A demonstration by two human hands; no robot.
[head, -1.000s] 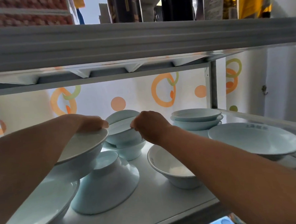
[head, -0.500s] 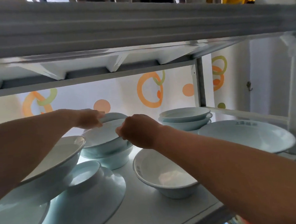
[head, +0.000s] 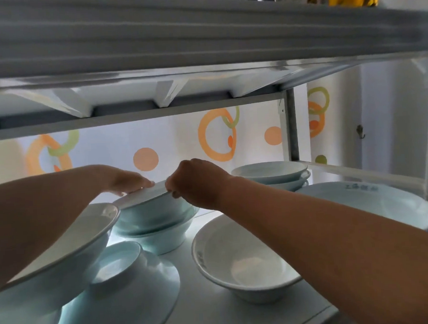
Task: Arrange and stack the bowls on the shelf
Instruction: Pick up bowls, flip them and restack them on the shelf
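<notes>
Pale blue bowls stand on the white shelf [head: 205, 308]. At the back middle is a stack [head: 162, 239] of nested bowls. Its top bowl [head: 148, 207] sits tilted, rim higher on the right. My left hand [head: 127, 182] lies over that rim on the left, fingers on top and thumb below. My right hand [head: 194, 185] grips the same rim on the right with curled fingers. A large bowl [head: 71, 246] is under my left forearm, leaning on an upside-down bowl [head: 130, 285]. An upright bowl [head: 238, 259] stands under my right forearm.
A stack of shallow bowls [head: 270, 173] stands at the back right, and a wide bowl [head: 383, 202] sits in front of it. The upper shelf [head: 201, 38] hangs low over my hands. A metal post [head: 291, 128] marks the back right corner.
My left hand left the rim of the large left bowl and moved right onto the top bowl of the back stack. My right hand kept its grip there.
</notes>
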